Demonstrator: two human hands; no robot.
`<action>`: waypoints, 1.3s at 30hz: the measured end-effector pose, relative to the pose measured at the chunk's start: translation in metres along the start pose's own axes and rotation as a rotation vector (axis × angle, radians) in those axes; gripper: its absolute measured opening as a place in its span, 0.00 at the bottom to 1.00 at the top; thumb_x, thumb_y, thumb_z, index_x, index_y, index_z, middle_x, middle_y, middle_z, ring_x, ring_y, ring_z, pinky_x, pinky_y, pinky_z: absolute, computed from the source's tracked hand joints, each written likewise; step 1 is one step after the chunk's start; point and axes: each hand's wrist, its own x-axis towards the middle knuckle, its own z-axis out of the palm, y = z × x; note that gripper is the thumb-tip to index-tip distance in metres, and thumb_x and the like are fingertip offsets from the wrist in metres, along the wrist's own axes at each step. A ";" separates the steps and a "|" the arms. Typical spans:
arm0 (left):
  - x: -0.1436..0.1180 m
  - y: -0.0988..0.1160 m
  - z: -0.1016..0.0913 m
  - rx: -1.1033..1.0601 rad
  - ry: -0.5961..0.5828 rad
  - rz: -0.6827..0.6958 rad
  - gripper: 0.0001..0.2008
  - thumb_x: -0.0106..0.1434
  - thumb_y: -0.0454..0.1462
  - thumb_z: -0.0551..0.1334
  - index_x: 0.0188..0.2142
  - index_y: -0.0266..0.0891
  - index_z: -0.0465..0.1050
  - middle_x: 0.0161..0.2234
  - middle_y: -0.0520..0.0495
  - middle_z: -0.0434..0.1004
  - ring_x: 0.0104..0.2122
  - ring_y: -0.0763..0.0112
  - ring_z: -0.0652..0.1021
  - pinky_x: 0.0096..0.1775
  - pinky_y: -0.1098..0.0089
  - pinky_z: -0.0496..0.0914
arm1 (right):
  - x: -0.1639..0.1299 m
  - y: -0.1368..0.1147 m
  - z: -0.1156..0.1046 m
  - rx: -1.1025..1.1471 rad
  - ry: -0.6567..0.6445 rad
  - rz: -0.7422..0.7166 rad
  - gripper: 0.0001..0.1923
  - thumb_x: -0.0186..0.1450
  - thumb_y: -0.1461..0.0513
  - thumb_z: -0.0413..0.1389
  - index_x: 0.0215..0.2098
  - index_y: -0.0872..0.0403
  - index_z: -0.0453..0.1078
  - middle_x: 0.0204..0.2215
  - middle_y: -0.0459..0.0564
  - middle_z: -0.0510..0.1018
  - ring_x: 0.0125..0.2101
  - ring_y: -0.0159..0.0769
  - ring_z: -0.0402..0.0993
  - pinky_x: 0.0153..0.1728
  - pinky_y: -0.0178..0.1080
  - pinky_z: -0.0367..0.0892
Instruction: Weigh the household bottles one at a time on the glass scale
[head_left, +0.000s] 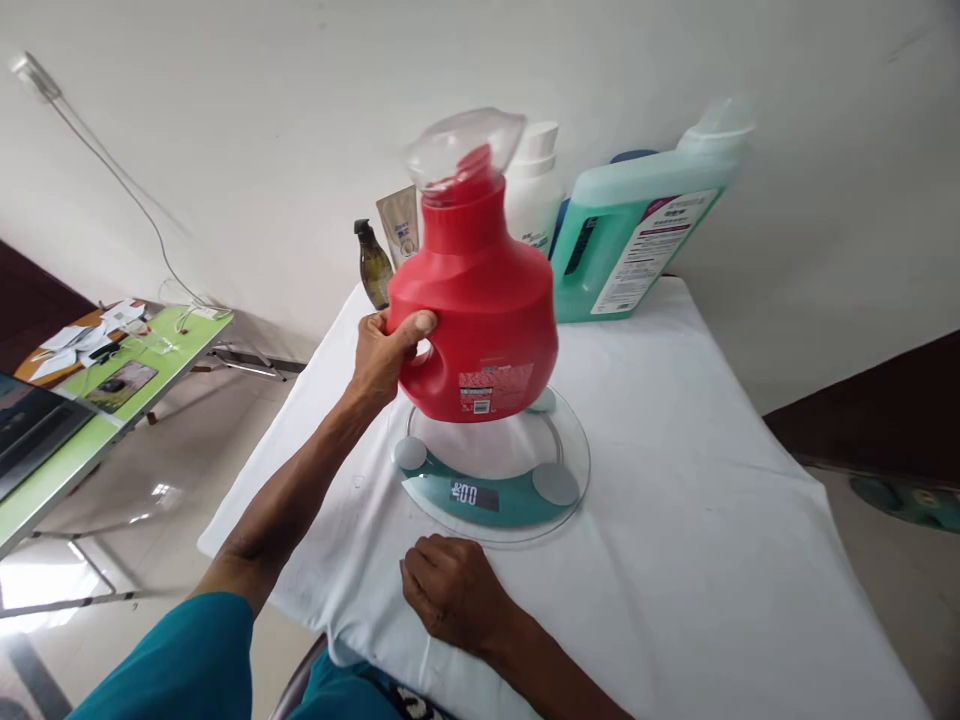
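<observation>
My left hand point(390, 352) is closed around the handle of a red detergent jug point(480, 290), which has a clear plastic cap over its red spout. The jug is upright and appears to hover over a round glass bathroom scale point(442, 490) with teal trim. Zeros show on the scale's display point(474, 495). In front of the scale, my right hand point(454, 590) rests on the white tablecloth as a loose fist; I see nothing in it. The jug hides the scale's far part.
Behind the jug stand a dark pump bottle point(373, 265), a beige pouch point(400, 222), a white bottle point(534, 190) and a large green liquid bottle point(637, 235), close to the wall. On the left, a green table point(180, 340) holds a laptop point(37, 430) and papers.
</observation>
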 end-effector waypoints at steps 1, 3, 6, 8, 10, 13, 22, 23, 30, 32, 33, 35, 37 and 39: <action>-0.008 0.001 0.000 -0.011 -0.029 -0.019 0.36 0.45 0.61 0.76 0.20 0.39 0.57 0.18 0.57 0.51 0.18 0.83 0.60 0.19 0.77 0.58 | 0.000 0.000 0.000 -0.004 -0.001 -0.005 0.17 0.71 0.69 0.47 0.23 0.52 0.60 0.20 0.44 0.67 0.21 0.30 0.59 0.25 0.40 0.48; -0.021 0.002 0.002 -0.037 -0.082 -0.044 0.37 0.40 0.62 0.77 0.19 0.39 0.58 0.18 0.57 0.51 0.18 0.84 0.58 0.19 0.76 0.59 | 0.001 0.000 0.001 -0.011 -0.001 -0.011 0.18 0.71 0.69 0.47 0.23 0.52 0.60 0.20 0.44 0.66 0.21 0.30 0.59 0.25 0.39 0.49; -0.032 0.001 0.006 -0.055 -0.112 -0.052 0.36 0.37 0.61 0.78 0.18 0.38 0.60 0.18 0.58 0.52 0.18 0.85 0.58 0.20 0.76 0.58 | 0.001 0.000 0.001 -0.019 0.025 -0.023 0.18 0.70 0.70 0.48 0.22 0.52 0.60 0.19 0.43 0.66 0.21 0.29 0.58 0.25 0.39 0.48; -0.035 -0.002 0.007 -0.060 -0.111 -0.053 0.35 0.38 0.60 0.78 0.18 0.37 0.61 0.17 0.58 0.53 0.18 0.84 0.58 0.20 0.76 0.57 | 0.002 0.000 0.001 -0.021 0.053 -0.035 0.17 0.69 0.70 0.49 0.22 0.53 0.60 0.19 0.43 0.65 0.20 0.29 0.57 0.24 0.38 0.48; -0.036 -0.007 0.008 -0.067 -0.119 -0.050 0.34 0.39 0.59 0.78 0.18 0.37 0.62 0.17 0.58 0.54 0.19 0.84 0.58 0.21 0.76 0.56 | 0.002 0.000 0.001 -0.021 0.067 -0.040 0.17 0.68 0.70 0.50 0.22 0.53 0.60 0.19 0.43 0.65 0.20 0.29 0.56 0.24 0.38 0.48; -0.034 -0.014 0.007 -0.067 -0.136 -0.048 0.33 0.41 0.58 0.78 0.18 0.37 0.62 0.17 0.58 0.54 0.19 0.84 0.58 0.21 0.75 0.55 | 0.003 0.000 0.001 -0.015 0.073 -0.037 0.17 0.67 0.70 0.50 0.21 0.53 0.60 0.18 0.42 0.65 0.20 0.29 0.56 0.24 0.38 0.49; -0.026 -0.027 0.004 -0.093 -0.128 -0.083 0.36 0.38 0.59 0.79 0.17 0.38 0.58 0.17 0.59 0.50 0.19 0.84 0.54 0.21 0.75 0.52 | 0.004 0.000 -0.001 -0.003 0.065 -0.024 0.17 0.68 0.70 0.50 0.22 0.52 0.59 0.19 0.42 0.64 0.20 0.29 0.55 0.24 0.38 0.49; -0.025 -0.027 0.003 -0.093 -0.129 -0.085 0.36 0.38 0.59 0.79 0.17 0.38 0.59 0.17 0.59 0.50 0.19 0.84 0.54 0.21 0.75 0.52 | 0.003 0.000 -0.001 -0.003 0.063 -0.022 0.17 0.68 0.70 0.50 0.22 0.52 0.59 0.19 0.42 0.64 0.20 0.29 0.55 0.24 0.38 0.48; -0.017 -0.035 0.000 -0.073 -0.178 -0.042 0.34 0.40 0.60 0.78 0.18 0.36 0.65 0.18 0.57 0.55 0.19 0.83 0.58 0.22 0.74 0.53 | 0.001 0.000 0.001 0.014 0.058 -0.011 0.17 0.68 0.70 0.51 0.22 0.52 0.59 0.19 0.42 0.64 0.21 0.29 0.55 0.25 0.38 0.48; -0.016 -0.034 -0.003 -0.063 -0.204 -0.039 0.33 0.41 0.60 0.77 0.20 0.36 0.67 0.18 0.56 0.57 0.19 0.82 0.59 0.23 0.74 0.55 | 0.001 -0.001 0.000 0.023 0.064 -0.011 0.17 0.69 0.70 0.50 0.22 0.52 0.59 0.19 0.42 0.63 0.20 0.29 0.56 0.25 0.38 0.48; -0.015 -0.033 -0.005 -0.055 -0.225 -0.033 0.32 0.42 0.60 0.77 0.21 0.36 0.68 0.19 0.56 0.59 0.20 0.81 0.60 0.24 0.74 0.56 | 0.000 -0.001 0.000 0.025 0.062 -0.008 0.17 0.69 0.70 0.50 0.23 0.52 0.59 0.19 0.42 0.63 0.21 0.29 0.56 0.25 0.38 0.48; -0.014 -0.029 -0.011 -0.032 -0.272 -0.003 0.31 0.45 0.60 0.77 0.24 0.35 0.71 0.21 0.55 0.63 0.22 0.79 0.64 0.26 0.74 0.60 | 0.000 -0.001 0.000 0.028 0.048 -0.003 0.16 0.68 0.70 0.49 0.23 0.52 0.58 0.19 0.42 0.64 0.21 0.29 0.57 0.25 0.38 0.48; -0.011 -0.027 -0.020 0.007 -0.297 0.047 0.30 0.49 0.61 0.74 0.27 0.35 0.73 0.24 0.53 0.68 0.26 0.76 0.67 0.30 0.72 0.63 | 0.000 0.000 0.000 0.025 0.031 0.001 0.16 0.68 0.70 0.49 0.23 0.52 0.58 0.19 0.42 0.64 0.21 0.29 0.57 0.25 0.38 0.48; -0.007 -0.031 -0.030 0.051 -0.256 0.092 0.30 0.56 0.63 0.68 0.29 0.36 0.73 0.27 0.51 0.70 0.29 0.74 0.69 0.34 0.70 0.66 | -0.001 0.000 0.001 0.017 0.023 -0.004 0.16 0.68 0.70 0.49 0.23 0.52 0.57 0.19 0.41 0.63 0.21 0.29 0.57 0.25 0.38 0.47</action>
